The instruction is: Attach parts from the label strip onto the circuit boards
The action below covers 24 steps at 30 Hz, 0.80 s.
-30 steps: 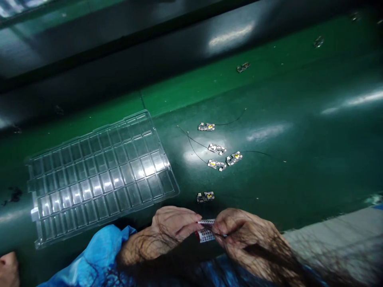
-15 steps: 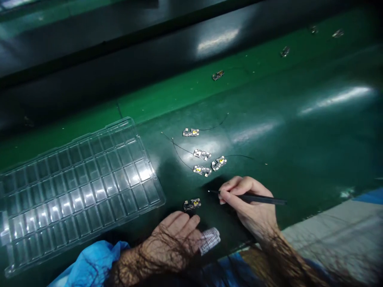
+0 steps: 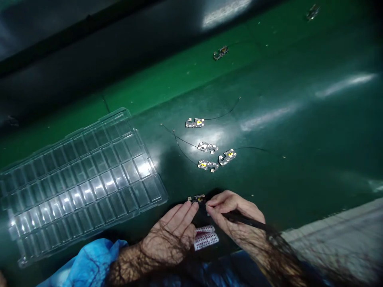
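Note:
My left hand (image 3: 173, 231) lies palm down with its fingers stretched forward, the tips on the near edge of a small circuit board (image 3: 200, 197). A folded white sheet with rows of dark red dots (image 3: 206, 240) sticks out beside its thumb, seemingly pinched in that hand. In a pinch grip, my right hand (image 3: 236, 209) holds slim black tweezers (image 3: 247, 220) just right of the board. Their tips are hidden by the fingers and shadow. The fingertips of both hands partly cover the board, which has a yellow patch.
Beyond my hands lie several like boards with thin black cables, among them an upper one (image 3: 195, 122) and a right one (image 3: 227, 157). A clear compartment tray (image 3: 151, 175) sits at left. Farther boards (image 3: 220, 53) rest on the bright green strip.
My right hand has moved left with the tweezers to the board. My left fingers have stretched onto the board's near edge, and the dotted sheet shows more of its fold. The view has shifted slightly.

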Available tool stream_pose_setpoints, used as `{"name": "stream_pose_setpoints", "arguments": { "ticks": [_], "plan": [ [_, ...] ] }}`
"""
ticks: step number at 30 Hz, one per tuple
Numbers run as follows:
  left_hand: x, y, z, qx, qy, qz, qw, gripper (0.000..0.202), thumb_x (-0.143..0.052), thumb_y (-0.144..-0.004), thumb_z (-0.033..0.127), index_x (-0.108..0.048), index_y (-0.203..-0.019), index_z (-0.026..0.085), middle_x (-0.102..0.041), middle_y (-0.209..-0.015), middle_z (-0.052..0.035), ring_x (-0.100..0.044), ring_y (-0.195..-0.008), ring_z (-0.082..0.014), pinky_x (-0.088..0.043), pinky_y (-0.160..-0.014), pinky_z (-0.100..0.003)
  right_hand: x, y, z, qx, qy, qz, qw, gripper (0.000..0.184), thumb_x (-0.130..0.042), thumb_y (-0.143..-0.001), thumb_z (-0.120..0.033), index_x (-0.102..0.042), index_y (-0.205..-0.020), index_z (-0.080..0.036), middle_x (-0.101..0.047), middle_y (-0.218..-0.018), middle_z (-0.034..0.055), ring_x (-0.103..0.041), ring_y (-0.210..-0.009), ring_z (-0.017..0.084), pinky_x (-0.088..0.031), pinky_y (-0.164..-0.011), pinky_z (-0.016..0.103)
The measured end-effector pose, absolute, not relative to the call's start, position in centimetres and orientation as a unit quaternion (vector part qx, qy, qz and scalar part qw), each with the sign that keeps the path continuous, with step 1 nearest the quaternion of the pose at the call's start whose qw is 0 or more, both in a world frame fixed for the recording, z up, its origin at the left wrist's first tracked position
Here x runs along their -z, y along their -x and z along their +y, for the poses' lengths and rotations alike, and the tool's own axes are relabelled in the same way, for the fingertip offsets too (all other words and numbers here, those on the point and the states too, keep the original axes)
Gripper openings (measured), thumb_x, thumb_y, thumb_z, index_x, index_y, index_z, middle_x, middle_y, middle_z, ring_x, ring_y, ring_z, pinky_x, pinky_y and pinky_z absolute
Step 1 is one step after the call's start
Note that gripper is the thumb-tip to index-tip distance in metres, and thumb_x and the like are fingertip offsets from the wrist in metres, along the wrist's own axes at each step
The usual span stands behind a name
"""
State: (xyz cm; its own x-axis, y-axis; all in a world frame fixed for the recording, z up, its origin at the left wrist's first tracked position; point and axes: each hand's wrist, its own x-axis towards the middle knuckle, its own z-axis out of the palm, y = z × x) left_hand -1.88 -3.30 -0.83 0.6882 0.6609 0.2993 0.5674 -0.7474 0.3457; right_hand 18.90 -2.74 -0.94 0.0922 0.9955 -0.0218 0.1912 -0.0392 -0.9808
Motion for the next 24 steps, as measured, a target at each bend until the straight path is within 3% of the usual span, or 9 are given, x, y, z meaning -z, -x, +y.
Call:
{"name": "stream_pose_setpoints", "arguments": {
  "ticks": [5,12,18,24],
  "plan": [
    [0.73,1.79,-3.13,-0.211,-0.917,0.322,0.103,0.025,-0.038,-0.101,0.013,-0.063,-0.099,0.015,-0.077,-0.118,-0.0082,-0.068,-0.120,-0.0199,-0.056,-0.106,-0.032,1.03,-18.89,-3.02,-0.425,0.591,-0.523,0.444,0.024,-0.077,-0.079,-0.010,-0.061,-0.074,-0.027,-0.073,-0.079,-0.0026,-0.070,-0.064,0.015,-0.060,-0.060,0.026],
    [0.81,1.83,-3.25,-0.213,-0.916,0.323,0.109,0.019,-0.046,-0.097,0.013,-0.065,-0.101,0.014,-0.076,-0.121,-0.0096,-0.067,-0.122,-0.0210,-0.051,-0.112,-0.033,1.26,-18.93,-3.23,-0.417,0.577,-0.545,0.444,0.025,-0.075,-0.079,-0.007,-0.060,-0.076,-0.027,-0.074,-0.080,-0.0014,-0.071,-0.066,0.016,-0.061,-0.060,0.028],
    [0.39,1.65,-2.72,-0.214,-0.915,0.327,0.096,0.027,-0.036,-0.101,0.012,-0.062,-0.097,0.015,-0.078,-0.114,-0.0077,-0.071,-0.114,-0.0184,-0.056,-0.103,-0.029,0.92,-18.83,-2.98,-0.417,0.572,-0.547,0.446,0.024,-0.074,-0.080,-0.007,-0.060,-0.077,-0.026,-0.073,-0.080,-0.0018,-0.073,-0.068,0.016,-0.062,-0.061,0.026],
    [0.43,1.67,-2.74,-0.211,-0.913,0.332,0.107,0.024,-0.038,-0.101,0.012,-0.061,-0.106,0.012,-0.077,-0.117,-0.0088,-0.070,-0.116,-0.0190,-0.058,-0.100,-0.031,1.24,-18.94,-3.26,-0.414,0.570,-0.557,0.439,0.025,-0.075,-0.080,-0.007,-0.061,-0.078,-0.027,-0.073,-0.083,-0.0017,-0.073,-0.069,0.016,-0.061,-0.062,0.027]
  ]
}}
